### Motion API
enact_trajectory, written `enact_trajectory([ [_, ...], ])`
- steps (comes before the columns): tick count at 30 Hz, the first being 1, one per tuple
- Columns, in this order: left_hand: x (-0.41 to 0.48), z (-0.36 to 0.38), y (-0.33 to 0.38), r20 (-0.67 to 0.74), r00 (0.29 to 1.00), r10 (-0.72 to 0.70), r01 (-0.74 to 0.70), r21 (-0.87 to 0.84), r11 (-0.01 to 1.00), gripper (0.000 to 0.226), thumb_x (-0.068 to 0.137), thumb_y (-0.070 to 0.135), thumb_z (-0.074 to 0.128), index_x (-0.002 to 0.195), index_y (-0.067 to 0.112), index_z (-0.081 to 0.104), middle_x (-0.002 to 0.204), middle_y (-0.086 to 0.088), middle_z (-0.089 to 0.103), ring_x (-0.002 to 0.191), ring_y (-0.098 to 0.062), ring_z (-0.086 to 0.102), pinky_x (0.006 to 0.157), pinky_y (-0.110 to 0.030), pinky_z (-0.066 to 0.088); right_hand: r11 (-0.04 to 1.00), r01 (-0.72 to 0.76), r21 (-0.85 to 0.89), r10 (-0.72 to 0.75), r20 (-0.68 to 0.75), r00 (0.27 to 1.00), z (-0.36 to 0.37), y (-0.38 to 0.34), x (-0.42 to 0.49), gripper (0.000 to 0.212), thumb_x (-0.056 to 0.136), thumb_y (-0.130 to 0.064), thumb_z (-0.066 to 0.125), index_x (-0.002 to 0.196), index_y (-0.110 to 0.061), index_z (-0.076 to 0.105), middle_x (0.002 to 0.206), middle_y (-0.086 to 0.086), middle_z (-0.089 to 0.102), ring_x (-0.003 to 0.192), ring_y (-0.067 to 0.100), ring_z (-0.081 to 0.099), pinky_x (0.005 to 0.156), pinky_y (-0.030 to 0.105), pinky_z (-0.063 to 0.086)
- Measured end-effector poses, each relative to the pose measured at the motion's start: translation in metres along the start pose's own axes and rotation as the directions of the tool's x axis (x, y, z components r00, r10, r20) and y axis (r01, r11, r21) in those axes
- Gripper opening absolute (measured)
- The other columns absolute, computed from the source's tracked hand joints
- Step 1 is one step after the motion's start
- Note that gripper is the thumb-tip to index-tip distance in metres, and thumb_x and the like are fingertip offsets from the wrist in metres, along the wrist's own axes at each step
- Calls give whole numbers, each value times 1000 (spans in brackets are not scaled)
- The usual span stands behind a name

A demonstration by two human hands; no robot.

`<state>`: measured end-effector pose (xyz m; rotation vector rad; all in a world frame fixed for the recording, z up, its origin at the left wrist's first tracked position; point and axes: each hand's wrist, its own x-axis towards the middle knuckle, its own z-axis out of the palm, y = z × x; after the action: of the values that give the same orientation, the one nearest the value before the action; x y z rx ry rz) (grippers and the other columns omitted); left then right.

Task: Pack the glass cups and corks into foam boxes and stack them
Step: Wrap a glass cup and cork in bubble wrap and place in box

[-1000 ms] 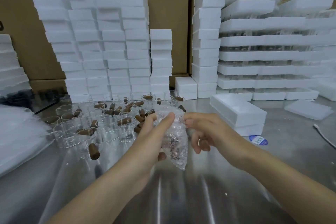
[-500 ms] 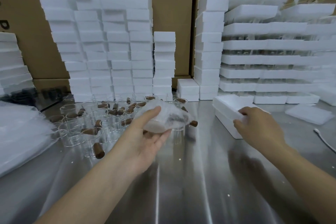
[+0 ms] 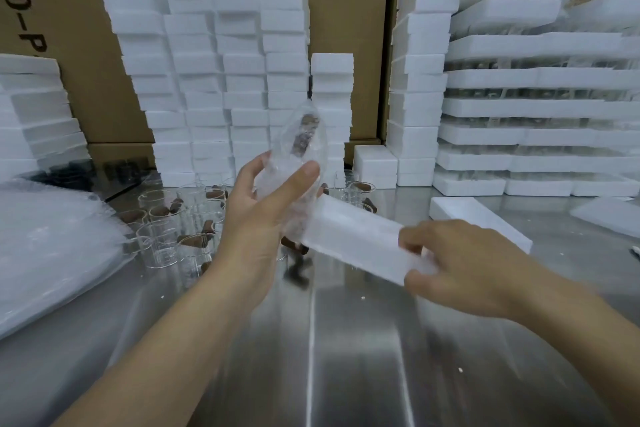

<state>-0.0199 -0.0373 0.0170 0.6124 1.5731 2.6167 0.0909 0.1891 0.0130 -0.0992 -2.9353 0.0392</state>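
foam box (image 3: 353, 239) now lifted from its pile (image 3: 478, 218) and brought up to the bubble-wrapped cup (image 3: 301, 146), cup turned upright above the tabletop (image 3: 346, 357), left hand (image 3: 256, 218) with fingers curled round its base, right hand (image 3: 460, 270) with fingers clamped on the box's near end

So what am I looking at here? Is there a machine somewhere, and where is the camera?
There is no machine. These are a person's two bare hands, filmed by one camera worn on the head and looking down. The left hand grips a bubble-wrapped bundle with something brown inside, probably a cork. The right hand holds a white foam box. On the metal table stand loose glass cups and brown corks. Foam box stacks rise behind.
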Motion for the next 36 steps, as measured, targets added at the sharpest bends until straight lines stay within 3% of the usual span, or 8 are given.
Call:
enact_trajectory([
  [3, 3, -5, -2, 41, 999, 19, -26, 180, 983, 84, 56, 42, 105, 129, 33, 65, 114, 11, 81, 103, -15, 80, 81, -29, 64, 998, 15, -61, -5, 158, 987, 3, -1, -1, 26, 82, -57, 57, 100, -39, 53, 105, -18, 57, 95, 8, 52, 71, 27, 41],
  [7, 2, -8, -11, 166, 986, 11, -87, 460, 884, 89, 51, 55, 104, 129, 36, 66, 118, 12, 78, 109, -13, 76, 87, -31, 63, 1000, 22, -9, -20, 168, 986, 5, 4, -1, 26, 78, -61, 56, 97, -44, 54, 107, -23, 58, 97, 1, 52, 77, 26, 45],
  [11, 4, -10, -19, 288, 955, 69, -263, 718, 644, 81, 56, 61, 99, 127, 43, 63, 126, 22, 66, 116, 3, 62, 90, -19, 49, 972, 90, 216, -65, -121, 991, 1, 6, 2, 43, 76, -76, 49, 114, -57, 50, 112, -37, 56, 91, -17, 52, 70, 22, 40],
  [17, 4, -14, -24, 436, 899, 43, -383, 733, 562, 84, 59, 61, 97, 132, 63, 55, 136, 41, 54, 130, 16, 48, 103, -21, 43, 743, 316, 590, -57, -415, 908, 7, -11, 4, 68, 85, -62, 77, 143, -66, 41, 120, -30, 60, 83, 12, 74, 67, 17, 53],
  [24, 3, -13, -30, 466, 882, 77, -419, 697, 582, 86, 68, 48, 98, 139, 62, 51, 134, 33, 56, 132, 2, 56, 109, -42, 53, 649, 330, 685, 27, -454, 890, 21, -10, 13, 19, 89, -28, 85, 100, -36, 71, 93, -5, 76, 78, 24, 75, 69, 44, 64],
  [29, 9, -23, -31, 387, 922, -18, -319, 785, 531, 79, 78, 53, 89, 142, 64, 44, 129, 23, 59, 119, 5, 60, 99, -23, 52, 483, 237, 843, 160, -351, 923, 32, -8, 19, 22, 88, -18, 86, 80, -23, 66, 81, 7, 78, 74, 26, 78, 70, 37, 66],
  [32, 13, -31, -31, 346, 916, -203, -208, 843, 496, 65, 81, 33, 68, 141, 55, 51, 127, 17, 64, 118, 2, 61, 107, -36, 53, 408, 182, 895, 178, -274, 945, 42, -9, 22, 28, 86, -11, 86, 75, -19, 63, 81, 15, 77, 72, 29, 78, 67, 32, 64],
  [36, 14, -31, -35, 323, 914, -245, -172, 856, 488, 64, 91, -1, 53, 129, 50, 58, 114, 9, 69, 107, -3, 64, 98, -32, 56, 507, 148, 849, 141, -251, 958, 53, -10, 24, 33, 85, -16, 89, 74, -24, 58, 79, 10, 76, 73, 27, 76, 69, 40, 64],
])
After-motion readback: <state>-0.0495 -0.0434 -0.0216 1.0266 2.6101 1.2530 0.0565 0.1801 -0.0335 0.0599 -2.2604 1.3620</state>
